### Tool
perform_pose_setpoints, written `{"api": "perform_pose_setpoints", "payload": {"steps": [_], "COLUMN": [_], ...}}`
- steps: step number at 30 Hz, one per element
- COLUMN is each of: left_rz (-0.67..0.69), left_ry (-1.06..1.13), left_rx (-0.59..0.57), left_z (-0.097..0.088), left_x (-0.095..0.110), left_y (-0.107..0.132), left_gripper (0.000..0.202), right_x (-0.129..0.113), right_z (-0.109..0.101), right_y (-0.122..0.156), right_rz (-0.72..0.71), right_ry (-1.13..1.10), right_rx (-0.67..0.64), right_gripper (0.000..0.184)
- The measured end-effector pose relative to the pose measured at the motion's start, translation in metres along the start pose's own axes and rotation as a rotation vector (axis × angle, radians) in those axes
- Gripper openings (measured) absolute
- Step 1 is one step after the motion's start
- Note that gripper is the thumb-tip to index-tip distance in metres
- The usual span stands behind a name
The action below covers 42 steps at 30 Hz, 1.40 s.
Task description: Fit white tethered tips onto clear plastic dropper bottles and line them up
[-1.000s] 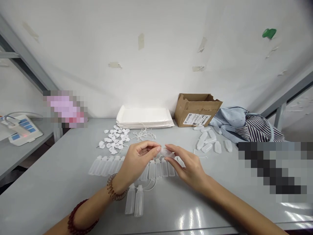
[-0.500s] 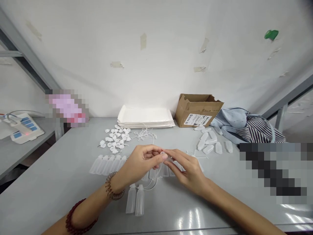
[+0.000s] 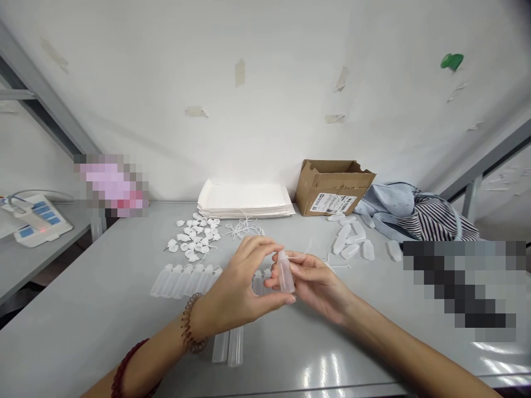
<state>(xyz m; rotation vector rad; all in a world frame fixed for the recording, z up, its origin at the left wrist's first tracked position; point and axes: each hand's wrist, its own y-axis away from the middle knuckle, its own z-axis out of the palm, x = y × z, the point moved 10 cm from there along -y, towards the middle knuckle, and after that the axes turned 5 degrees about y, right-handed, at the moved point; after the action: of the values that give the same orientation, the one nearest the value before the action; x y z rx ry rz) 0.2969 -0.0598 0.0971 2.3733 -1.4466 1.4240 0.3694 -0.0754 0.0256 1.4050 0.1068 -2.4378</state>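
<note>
Both my hands meet above the middle of the grey table around one small translucent dropper bottle, held upright. My left hand pinches it between thumb and fingers from the left. My right hand cups it from behind and the right. Under the hands lies a row of the same bottles on their sides, and two more bottles lie nearer me. A scatter of small white caps and thin white strings lie farther back.
A stack of white sheets and an open cardboard box stand against the wall. Loose bottles lie right of centre, with striped and blue cloth behind them. A white device sits on the left bench.
The bottle has been turned upright and lifted slightly between the hands. My left hand shifted from a fingertip pinch at its tip to a wider grip round its body.
</note>
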Motion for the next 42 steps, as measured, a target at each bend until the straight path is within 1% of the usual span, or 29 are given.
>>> {"api": "perform_pose_setpoints", "payload": {"steps": [2,4,6,8,11,14,17,19,22,25,27,30,33,39,42], "left_rz": [0.054,0.099,0.132,0.142,0.127,0.097,0.065,0.036,-0.008,-0.056,-0.089,-0.120,-0.122,-0.100,-0.079], "left_ry": [-0.063,-0.121,-0.175,-0.227,-0.293,-0.320,-0.304,-0.307,-0.328,-0.367,-0.402,-0.432,-0.447,-0.509,-0.537], "left_rx": [0.004,0.001,-0.018,-0.050,-0.127,-0.220,-0.331,-0.392,-0.453,-0.517,-0.559,-0.601,-0.618,-0.624,-0.614], "left_z": [0.002,0.003,0.003,0.003,0.005,0.008,0.016,0.021,0.027,0.033,0.036,0.040,0.043,0.046,0.045], "left_x": [0.005,0.011,0.016,0.019,0.016,0.010,0.006,0.004,0.001,-0.003,-0.007,-0.012,-0.015,-0.018,-0.016], "left_y": [0.001,0.002,0.003,0.004,0.007,0.014,0.022,0.026,0.031,0.036,0.040,0.046,0.051,0.058,0.058], "left_gripper": [0.055,0.049,0.042,0.036,0.033,0.036,0.038,0.038,0.037,0.033,0.031,0.031,0.032,0.037,0.040], "right_x": [0.003,0.004,0.002,0.001,0.004,0.007,0.001,-0.004,-0.011,-0.011,-0.011,-0.010,-0.005,0.008,0.011], "right_z": [0.001,0.004,0.008,0.012,0.014,0.007,-0.003,-0.007,-0.012,-0.011,-0.006,0.005,0.016,0.028,0.030], "right_y": [0.000,0.001,0.001,0.003,0.006,0.006,0.006,0.006,0.008,0.011,0.013,0.015,0.016,0.017,0.018], "right_rz": [0.019,0.015,-0.002,-0.009,0.038,0.071,0.050,0.031,0.026,0.051,0.039,-0.009,-0.053,-0.117,-0.148], "right_ry": [-0.006,-0.009,0.012,0.079,0.229,0.416,0.492,0.505,0.601,0.760,0.889,1.103,1.252,1.351,1.372], "right_rx": [-0.005,-0.027,-0.080,-0.134,-0.181,-0.135,-0.056,-0.012,0.034,0.006,-0.032,-0.103,-0.188,-0.279,-0.289], "right_gripper": [0.022,0.023,0.023,0.026,0.036,0.046,0.056,0.053,0.030,0.010,0.002,0.013,0.017,0.017,0.017]}}
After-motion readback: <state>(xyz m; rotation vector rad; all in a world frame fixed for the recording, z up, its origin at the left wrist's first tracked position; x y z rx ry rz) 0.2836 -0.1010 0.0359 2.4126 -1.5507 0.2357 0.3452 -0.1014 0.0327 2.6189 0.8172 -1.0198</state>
